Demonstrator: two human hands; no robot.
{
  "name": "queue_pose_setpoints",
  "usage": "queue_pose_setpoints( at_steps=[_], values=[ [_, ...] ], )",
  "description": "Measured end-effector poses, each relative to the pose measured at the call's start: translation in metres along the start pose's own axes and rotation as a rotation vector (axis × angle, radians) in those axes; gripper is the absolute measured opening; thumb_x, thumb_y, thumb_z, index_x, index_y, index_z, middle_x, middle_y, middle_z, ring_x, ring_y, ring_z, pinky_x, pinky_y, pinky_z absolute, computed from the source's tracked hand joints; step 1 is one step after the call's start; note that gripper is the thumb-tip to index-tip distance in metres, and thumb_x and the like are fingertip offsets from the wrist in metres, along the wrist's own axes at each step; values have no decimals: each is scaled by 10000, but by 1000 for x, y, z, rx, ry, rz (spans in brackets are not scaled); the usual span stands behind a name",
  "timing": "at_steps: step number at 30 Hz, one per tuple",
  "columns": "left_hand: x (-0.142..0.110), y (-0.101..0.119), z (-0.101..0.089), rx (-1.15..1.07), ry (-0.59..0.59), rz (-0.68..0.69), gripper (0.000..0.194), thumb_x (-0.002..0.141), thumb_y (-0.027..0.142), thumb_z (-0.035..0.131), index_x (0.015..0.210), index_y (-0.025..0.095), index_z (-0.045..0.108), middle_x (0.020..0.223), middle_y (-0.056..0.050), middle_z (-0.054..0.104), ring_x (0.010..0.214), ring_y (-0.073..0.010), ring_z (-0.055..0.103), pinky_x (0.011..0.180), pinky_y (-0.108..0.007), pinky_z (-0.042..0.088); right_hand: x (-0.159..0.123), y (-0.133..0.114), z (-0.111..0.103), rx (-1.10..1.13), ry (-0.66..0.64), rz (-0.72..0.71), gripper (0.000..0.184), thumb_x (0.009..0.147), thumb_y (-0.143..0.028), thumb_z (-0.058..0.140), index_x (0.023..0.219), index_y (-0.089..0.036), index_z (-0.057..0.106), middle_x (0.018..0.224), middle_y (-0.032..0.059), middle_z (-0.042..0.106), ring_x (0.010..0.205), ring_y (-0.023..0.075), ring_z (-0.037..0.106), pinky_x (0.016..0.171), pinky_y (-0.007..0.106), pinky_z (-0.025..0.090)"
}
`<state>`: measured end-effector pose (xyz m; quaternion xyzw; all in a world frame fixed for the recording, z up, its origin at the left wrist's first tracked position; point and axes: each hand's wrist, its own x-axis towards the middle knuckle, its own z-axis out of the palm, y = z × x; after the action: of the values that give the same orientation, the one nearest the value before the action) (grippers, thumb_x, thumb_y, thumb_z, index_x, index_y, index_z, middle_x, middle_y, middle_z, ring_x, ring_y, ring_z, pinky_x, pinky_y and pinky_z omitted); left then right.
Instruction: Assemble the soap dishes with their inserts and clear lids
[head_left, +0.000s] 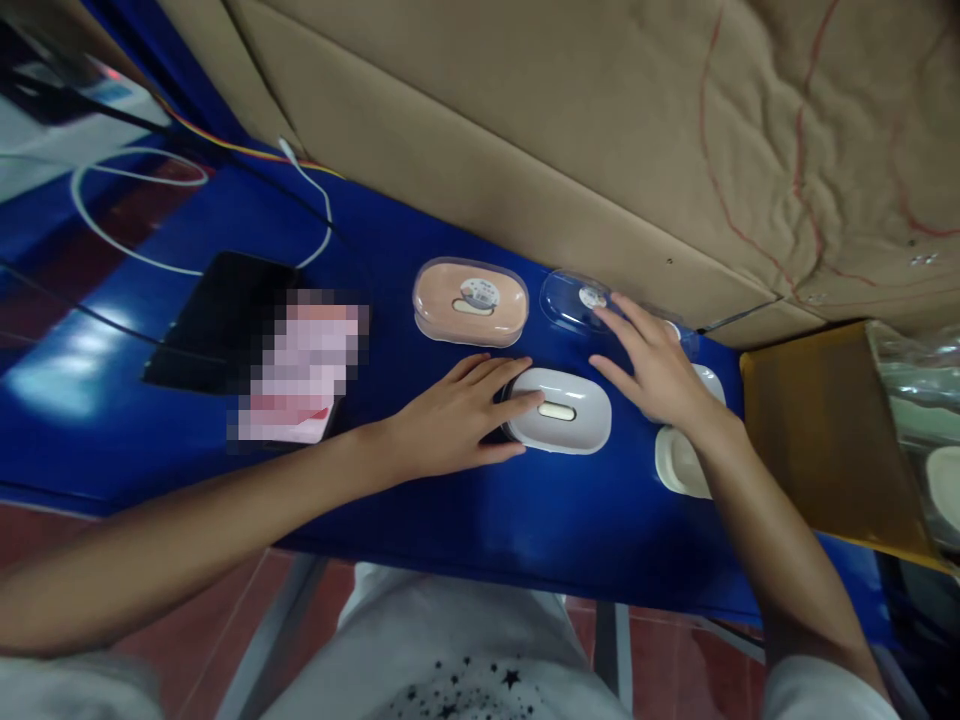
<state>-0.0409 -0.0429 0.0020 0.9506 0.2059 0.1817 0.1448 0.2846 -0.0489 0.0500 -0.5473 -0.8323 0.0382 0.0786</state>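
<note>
My left hand [466,415] has its fingers spread over the left end of a white oval dish [592,425], one finger reaching inside beside a cream oblong piece at its middle. A dark rim shows under the dish's left side. My right hand [656,365] is stretched out with fingers apart at a clear plastic lid [562,305] bearing a round label; the fingertips lie by the label, and whether they touch cannot be seen. Behind my left hand sits a peach dish [435,305] under a clear lid with a round label.
Cream dish parts [675,465] lie beneath my right forearm, partly hidden. At right stands a cardboard box [810,420] with plastic-wrapped items. A phone with a blurred screen [307,365], a black flat object [217,320] and a white cable [142,258] lie left. Cardboard panelling [465,130] backs the blue table.
</note>
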Motion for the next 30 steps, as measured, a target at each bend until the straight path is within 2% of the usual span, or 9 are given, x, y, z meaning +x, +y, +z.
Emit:
queue_pose_setpoints(
  at_steps=[1, 3, 5, 7, 11, 15, 19, 24, 30],
  values=[
    [0, 0, -1, -5, 4, -2, 565, 1020, 418, 754, 1512, 181, 607, 1645, -266, 489, 1520, -435, 512, 1240, -651, 442, 10, 8, 4, -18, -8, 14, 670, 1093, -492, 539, 1705, -277, 372, 1769, 172, 384, 1616, 427, 393, 1252, 689, 370],
    [0, 0, -3, -18, 20, -9, 555, 999, 432, 772, 1465, 164, 635, 1634, -257, 502, 1507, -435, 521, 1243, -646, 443, 25, 19, 13, -30, -10, 2, 652, 1072, -507, 579, 1642, -220, 446, 1675, 218, 482, 1570, 440, 444, 1233, 683, 382],
    [0, -1, -6, -32, 35, -14, 527, 967, 444, 802, 1384, 150, 670, 1607, -246, 531, 1485, -438, 539, 1242, -641, 447, 32, 24, 18, -32, 8, -18, 584, 1026, -549, 655, 1502, -223, 559, 1495, 204, 608, 1467, 440, 542, 1188, 678, 417],
    [-1, -2, -8, -53, 33, -30, 510, 935, 438, 836, 1329, 157, 677, 1584, -228, 559, 1468, -434, 557, 1241, -635, 453, 33, 24, 19, -18, 8, -19, 554, 972, -583, 726, 1395, -248, 600, 1388, 169, 636, 1363, 428, 611, 1132, 668, 463],
    [-1, -4, -9, -210, 34, -123, 686, 889, 367, 890, 1458, 192, 548, 1603, -206, 548, 1489, -392, 558, 1235, -590, 485, 27, 18, 9, 104, -28, 16, 582, 939, -540, 771, 1404, -261, 562, 1448, 164, 578, 1274, 379, 657, 1061, 592, 552],
    [0, -6, -7, -416, 82, -250, 856, 872, 289, 898, 1569, 261, 402, 1608, -180, 539, 1466, -347, 597, 1206, -535, 537, 5, 1, 0, 266, 98, -22, 537, 967, -479, 748, 1424, -287, 543, 1397, 140, 614, 1327, 348, 632, 1096, 555, 555],
    [0, -9, -2, -484, 143, -268, 968, 849, 308, 912, 1620, 277, 328, 1636, -199, 512, 1519, -380, 549, 1226, -587, 509, -26, -28, 3, 349, 53, -89, 614, 952, -454, 785, 1483, -314, 509, 1480, 147, 589, 1394, 361, 610, 1141, 580, 544],
    [0, -11, 2, -537, 117, -240, 1027, 834, 310, 937, 1639, 281, 300, 1661, -204, 493, 1543, -366, 530, 1246, -574, 487, -40, -53, 10, 257, -48, -208, 619, 1006, -414, 742, 1561, -320, 484, 1592, 147, 543, 1543, 363, 510, 1213, 597, 512],
    [0, -8, 1, -498, 78, -209, 1033, 877, 318, 904, 1690, 304, 266, 1697, -190, 474, 1585, -351, 483, 1269, -556, 459, -34, -60, 6, 132, -52, -295, 613, 1028, -404, 712, 1597, -312, 506, 1582, 149, 585, 1541, 385, 519, 1198, 622, 530]
  ],
)
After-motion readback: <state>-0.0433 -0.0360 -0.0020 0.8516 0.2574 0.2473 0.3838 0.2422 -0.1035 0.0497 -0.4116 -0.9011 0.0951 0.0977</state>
